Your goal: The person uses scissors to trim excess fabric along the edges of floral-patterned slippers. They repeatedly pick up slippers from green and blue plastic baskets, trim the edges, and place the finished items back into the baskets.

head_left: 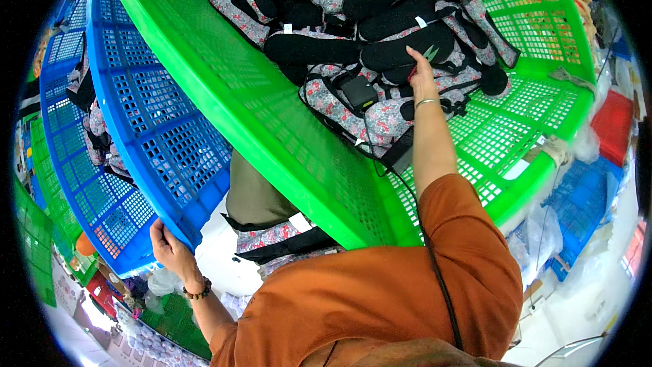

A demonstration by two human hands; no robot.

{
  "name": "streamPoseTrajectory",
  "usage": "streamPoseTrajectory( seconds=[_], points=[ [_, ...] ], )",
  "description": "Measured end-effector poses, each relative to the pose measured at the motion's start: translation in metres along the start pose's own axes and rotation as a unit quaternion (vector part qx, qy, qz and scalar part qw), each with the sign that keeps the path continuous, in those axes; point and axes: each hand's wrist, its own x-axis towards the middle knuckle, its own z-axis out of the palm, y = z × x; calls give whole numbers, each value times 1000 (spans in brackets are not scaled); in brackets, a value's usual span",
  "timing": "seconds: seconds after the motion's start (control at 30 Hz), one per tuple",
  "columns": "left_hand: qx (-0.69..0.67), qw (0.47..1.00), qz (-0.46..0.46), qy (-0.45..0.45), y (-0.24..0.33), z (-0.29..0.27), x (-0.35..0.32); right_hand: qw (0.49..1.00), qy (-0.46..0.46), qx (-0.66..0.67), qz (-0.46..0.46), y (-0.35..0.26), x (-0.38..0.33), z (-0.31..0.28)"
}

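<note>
My right hand (422, 81) reaches over the large green plastic basket (285, 143), holding small scissors (429, 53) with the blades pointing up. The thumb is stretched out, and the other fingers are mostly hidden from this angle. Beneath and around it lies a heap of padded fabric pieces (312, 48), black on one side and grey-pink floral on the other, several with small white labels. At the left, my left hand (173, 251) is closed on the lower corner of a blue plastic basket (170, 136).
A small black box (358, 91) sits on the heap; a black cable (426, 231) runs from the basket over my orange sleeve. Between the baskets lies an olive and floral bundle (261, 194). More floral pieces (95, 126) are in the blue basket. Clear plastic bags (540, 231) lie at the right.
</note>
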Motion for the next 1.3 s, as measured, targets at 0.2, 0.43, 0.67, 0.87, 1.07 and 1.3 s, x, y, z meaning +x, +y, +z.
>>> streamPoseTrajectory(
  seconds=[0.2, 0.43, 0.67, 0.87, 1.07, 1.3],
  points=[
    [-1, 1000, 0, -3, -1, -1, 0, 970, 60, 222, -84, 27, -67, 78],
    [6, 1000, 2, -1, 0, -2, -2, 978, 89, 47, -184, -16, -65, 126],
    [9, 1000, -5, -12, -10, -5, -1, 993, 62, 31, -99, 13, 24, 90],
    [-10, 1000, -11, -17, -17, -4, 0, 990, 14, 44, -133, 12, 33, 89],
    [-13, 1000, -6, 2, -20, -2, -3, 967, -87, -44, -235, 16, -8, 109],
    [-10, 999, -27, -20, -13, -3, 0, 793, -184, -434, -386, -38, -66, 167]
  ],
)
